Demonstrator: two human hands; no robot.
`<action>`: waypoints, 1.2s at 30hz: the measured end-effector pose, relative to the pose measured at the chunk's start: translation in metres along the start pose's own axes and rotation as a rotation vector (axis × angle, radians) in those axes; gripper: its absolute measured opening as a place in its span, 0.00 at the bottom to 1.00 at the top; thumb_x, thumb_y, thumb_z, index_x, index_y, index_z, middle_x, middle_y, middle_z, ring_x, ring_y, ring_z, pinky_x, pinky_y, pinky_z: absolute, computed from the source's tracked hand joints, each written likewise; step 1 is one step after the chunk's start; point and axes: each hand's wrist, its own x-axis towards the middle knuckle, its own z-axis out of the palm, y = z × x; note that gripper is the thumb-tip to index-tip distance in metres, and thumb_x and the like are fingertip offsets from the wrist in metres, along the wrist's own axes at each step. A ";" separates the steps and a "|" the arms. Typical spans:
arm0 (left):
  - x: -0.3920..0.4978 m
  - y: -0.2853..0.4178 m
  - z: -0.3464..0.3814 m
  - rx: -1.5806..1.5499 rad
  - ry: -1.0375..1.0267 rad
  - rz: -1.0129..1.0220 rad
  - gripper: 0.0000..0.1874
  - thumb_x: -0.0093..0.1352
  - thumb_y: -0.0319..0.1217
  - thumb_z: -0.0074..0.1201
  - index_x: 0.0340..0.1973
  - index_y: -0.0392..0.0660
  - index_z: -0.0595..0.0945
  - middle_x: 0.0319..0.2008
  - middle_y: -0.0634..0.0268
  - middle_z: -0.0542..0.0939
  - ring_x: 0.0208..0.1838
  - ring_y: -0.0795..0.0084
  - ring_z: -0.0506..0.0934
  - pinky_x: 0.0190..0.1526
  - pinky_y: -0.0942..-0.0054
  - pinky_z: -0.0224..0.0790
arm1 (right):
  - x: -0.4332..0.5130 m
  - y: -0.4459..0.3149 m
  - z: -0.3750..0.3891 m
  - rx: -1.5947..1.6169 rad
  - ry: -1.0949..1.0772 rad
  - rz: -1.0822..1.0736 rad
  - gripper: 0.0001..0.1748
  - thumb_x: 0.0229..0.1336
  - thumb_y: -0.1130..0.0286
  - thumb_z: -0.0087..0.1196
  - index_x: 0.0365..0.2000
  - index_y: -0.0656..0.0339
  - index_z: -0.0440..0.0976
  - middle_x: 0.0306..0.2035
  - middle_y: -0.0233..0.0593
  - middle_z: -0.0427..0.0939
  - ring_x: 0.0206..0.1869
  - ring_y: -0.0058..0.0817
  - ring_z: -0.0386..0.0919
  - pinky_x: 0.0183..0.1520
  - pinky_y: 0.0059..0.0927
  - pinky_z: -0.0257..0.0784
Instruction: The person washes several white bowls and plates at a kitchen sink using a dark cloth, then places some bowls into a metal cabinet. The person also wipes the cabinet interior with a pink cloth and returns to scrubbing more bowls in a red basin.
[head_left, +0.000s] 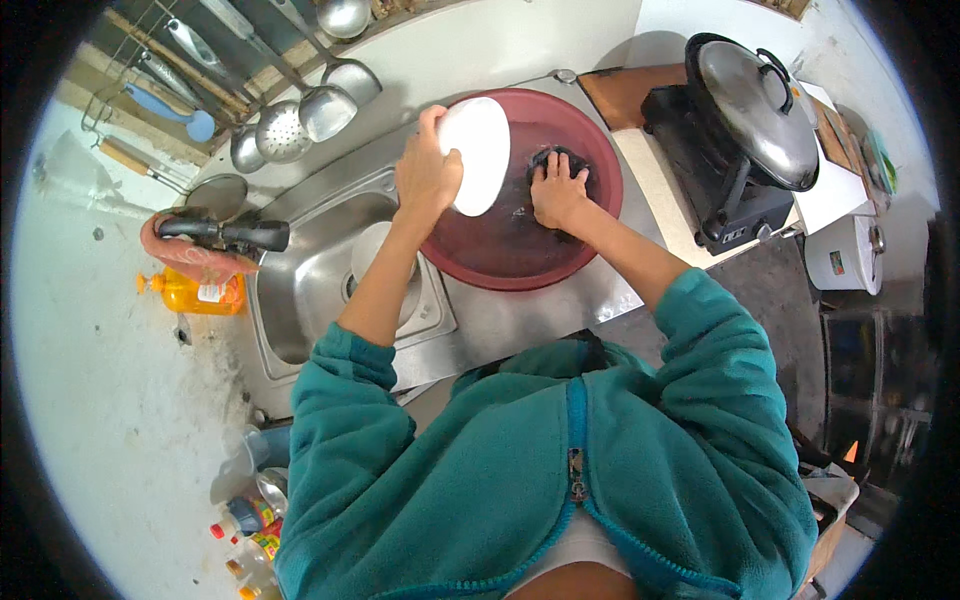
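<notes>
My left hand grips a white plate by its left edge and holds it tilted over a large dark red plastic basin. Water covers the basin's floor. At the basin's right side, my right hand has its fingers spread over a dark, wet cloth and grasps it; the palm side is hidden. Left of the basin, a stainless steel sink holds another white dish, partly covered by my left forearm.
A black faucet with a pink cloth reaches over the sink, near an orange soap bottle. Ladles and a metal turner hang at the back left. On the right, a lidded wok sits on a black gas stove.
</notes>
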 end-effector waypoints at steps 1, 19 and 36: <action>-0.002 0.000 0.000 -0.025 0.050 0.030 0.28 0.57 0.26 0.48 0.55 0.52 0.63 0.45 0.46 0.74 0.47 0.45 0.72 0.48 0.53 0.63 | 0.004 0.003 0.000 0.092 -0.049 0.004 0.40 0.52 0.67 0.48 0.63 0.68 0.46 0.67 0.62 0.35 0.69 0.55 0.35 0.61 0.69 0.37; -0.040 -0.020 0.049 -1.857 -0.292 -1.080 0.21 0.68 0.24 0.31 0.56 0.26 0.59 0.55 0.41 0.65 0.56 0.39 0.67 0.56 0.43 0.64 | -0.025 0.015 -0.023 1.010 0.696 0.230 0.19 0.60 0.62 0.42 0.31 0.70 0.73 0.28 0.55 0.76 0.34 0.48 0.75 0.39 0.41 0.68; -0.047 -0.025 0.077 -1.989 -0.668 -0.720 0.11 0.68 0.30 0.44 0.43 0.39 0.76 0.39 0.57 0.79 0.41 0.65 0.78 0.45 0.67 0.74 | -0.074 -0.046 -0.004 0.499 0.810 -0.382 0.25 0.61 0.56 0.37 0.54 0.58 0.65 0.42 0.43 0.69 0.48 0.42 0.65 0.58 0.75 0.36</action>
